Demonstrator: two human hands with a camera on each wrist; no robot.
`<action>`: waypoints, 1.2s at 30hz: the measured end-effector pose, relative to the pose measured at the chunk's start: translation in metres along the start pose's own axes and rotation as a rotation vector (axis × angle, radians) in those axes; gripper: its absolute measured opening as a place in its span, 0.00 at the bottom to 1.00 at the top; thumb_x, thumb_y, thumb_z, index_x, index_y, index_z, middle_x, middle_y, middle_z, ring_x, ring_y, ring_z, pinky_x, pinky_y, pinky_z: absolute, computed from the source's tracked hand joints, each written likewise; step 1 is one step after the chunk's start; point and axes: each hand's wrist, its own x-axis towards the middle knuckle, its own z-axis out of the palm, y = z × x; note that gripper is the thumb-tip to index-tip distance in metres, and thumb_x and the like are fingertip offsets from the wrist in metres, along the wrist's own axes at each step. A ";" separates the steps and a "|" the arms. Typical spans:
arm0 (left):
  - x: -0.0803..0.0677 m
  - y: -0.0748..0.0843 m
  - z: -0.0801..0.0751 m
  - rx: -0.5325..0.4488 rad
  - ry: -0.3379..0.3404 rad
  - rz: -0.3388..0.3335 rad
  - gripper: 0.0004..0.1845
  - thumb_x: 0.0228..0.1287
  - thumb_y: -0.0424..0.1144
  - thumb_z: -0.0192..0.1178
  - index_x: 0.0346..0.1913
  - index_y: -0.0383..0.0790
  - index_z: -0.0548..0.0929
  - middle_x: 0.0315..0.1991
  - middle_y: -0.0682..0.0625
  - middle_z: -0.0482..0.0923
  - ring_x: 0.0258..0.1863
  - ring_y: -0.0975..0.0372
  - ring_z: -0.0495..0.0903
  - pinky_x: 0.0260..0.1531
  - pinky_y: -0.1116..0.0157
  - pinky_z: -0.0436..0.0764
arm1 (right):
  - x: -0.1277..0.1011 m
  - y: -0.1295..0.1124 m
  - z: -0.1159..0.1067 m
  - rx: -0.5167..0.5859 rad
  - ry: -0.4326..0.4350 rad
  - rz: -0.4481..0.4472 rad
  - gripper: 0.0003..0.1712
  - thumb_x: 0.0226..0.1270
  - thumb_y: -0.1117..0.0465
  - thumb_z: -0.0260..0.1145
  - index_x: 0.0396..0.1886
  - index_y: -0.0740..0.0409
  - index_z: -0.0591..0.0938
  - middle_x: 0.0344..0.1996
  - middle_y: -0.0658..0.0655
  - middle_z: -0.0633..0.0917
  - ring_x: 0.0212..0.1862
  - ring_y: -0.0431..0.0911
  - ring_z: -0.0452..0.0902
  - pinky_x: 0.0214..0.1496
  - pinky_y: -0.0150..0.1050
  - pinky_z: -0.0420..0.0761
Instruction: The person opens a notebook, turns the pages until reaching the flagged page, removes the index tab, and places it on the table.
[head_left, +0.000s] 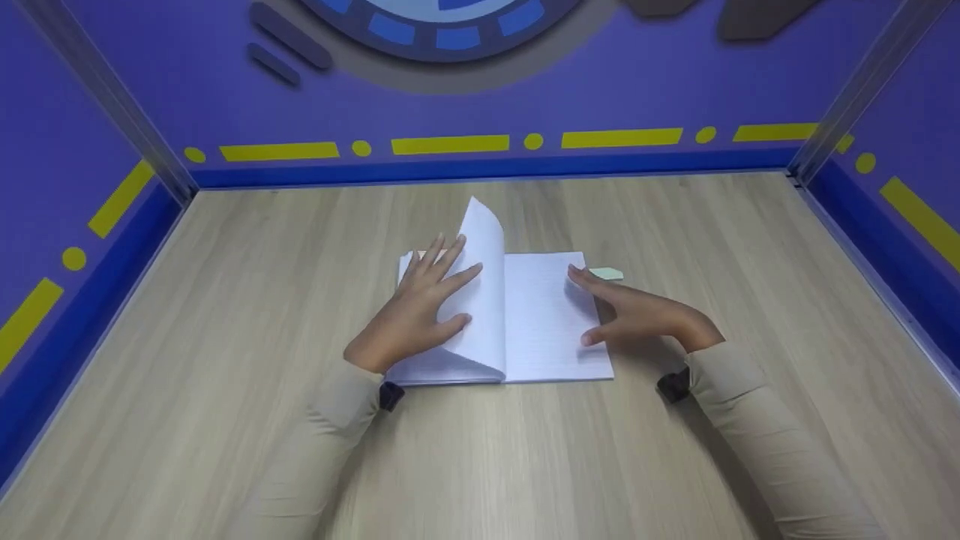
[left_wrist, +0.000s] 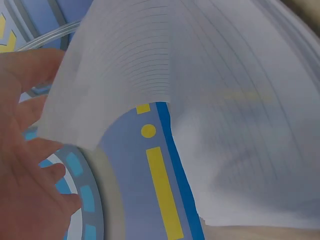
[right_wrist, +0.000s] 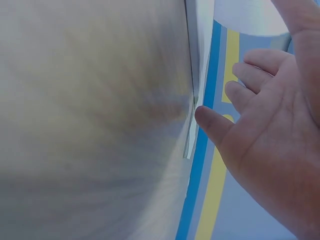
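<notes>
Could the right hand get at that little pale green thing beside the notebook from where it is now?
Probably yes. The right hand rests with straight fingers on the notebook page, and the pale green thing lies on the table just past its fingertips, with nothing between them.

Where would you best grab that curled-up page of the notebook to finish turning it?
Probably by its free upper edge, coming from the left. The page arches up from the spine of the open notebook, so that edge stands clear of the sheets below. The left hand already lies spread against it; the right hand rests flat on the right-hand page.
</notes>
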 end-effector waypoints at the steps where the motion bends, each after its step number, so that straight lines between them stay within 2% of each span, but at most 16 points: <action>1: -0.001 -0.001 0.000 0.002 -0.021 -0.006 0.34 0.61 0.43 0.64 0.71 0.51 0.66 0.78 0.49 0.46 0.78 0.50 0.40 0.73 0.44 0.42 | 0.000 0.001 0.000 -0.001 -0.004 -0.001 0.63 0.52 0.42 0.73 0.78 0.50 0.44 0.78 0.51 0.43 0.79 0.50 0.34 0.77 0.53 0.44; 10: -0.007 -0.016 0.009 -0.054 -0.282 -0.142 0.38 0.61 0.50 0.64 0.73 0.53 0.62 0.78 0.52 0.43 0.78 0.56 0.35 0.75 0.52 0.37 | 0.000 0.002 0.002 -0.017 -0.035 0.006 0.61 0.53 0.41 0.72 0.78 0.51 0.47 0.78 0.54 0.45 0.78 0.53 0.35 0.77 0.55 0.44; 15: -0.013 -0.029 0.013 -0.118 -0.389 -0.185 0.43 0.59 0.51 0.66 0.74 0.51 0.58 0.78 0.50 0.40 0.78 0.55 0.35 0.75 0.53 0.39 | -0.001 0.003 0.002 -0.032 -0.062 -0.006 0.61 0.52 0.41 0.72 0.77 0.52 0.48 0.78 0.55 0.46 0.78 0.53 0.36 0.77 0.55 0.44; 21: -0.018 -0.042 0.014 -0.214 -0.465 -0.242 0.47 0.55 0.51 0.69 0.75 0.51 0.56 0.78 0.51 0.38 0.78 0.55 0.33 0.75 0.51 0.41 | 0.000 0.003 0.003 -0.063 -0.097 0.016 0.62 0.50 0.44 0.75 0.77 0.54 0.49 0.78 0.55 0.45 0.78 0.53 0.34 0.77 0.55 0.43; 30: -0.023 -0.051 0.015 -0.266 -0.544 -0.328 0.50 0.50 0.48 0.73 0.75 0.52 0.56 0.79 0.50 0.37 0.78 0.54 0.33 0.74 0.49 0.44 | 0.002 -0.001 0.006 -0.115 -0.104 0.069 0.62 0.46 0.44 0.76 0.77 0.50 0.51 0.78 0.51 0.45 0.78 0.52 0.34 0.77 0.55 0.45; 36: -0.024 -0.052 0.016 -0.295 -0.555 -0.320 0.51 0.50 0.45 0.73 0.75 0.50 0.56 0.79 0.49 0.36 0.77 0.52 0.31 0.74 0.47 0.42 | 0.001 0.001 0.004 -0.130 -0.104 0.074 0.62 0.46 0.45 0.76 0.77 0.50 0.51 0.78 0.52 0.45 0.78 0.52 0.34 0.77 0.54 0.45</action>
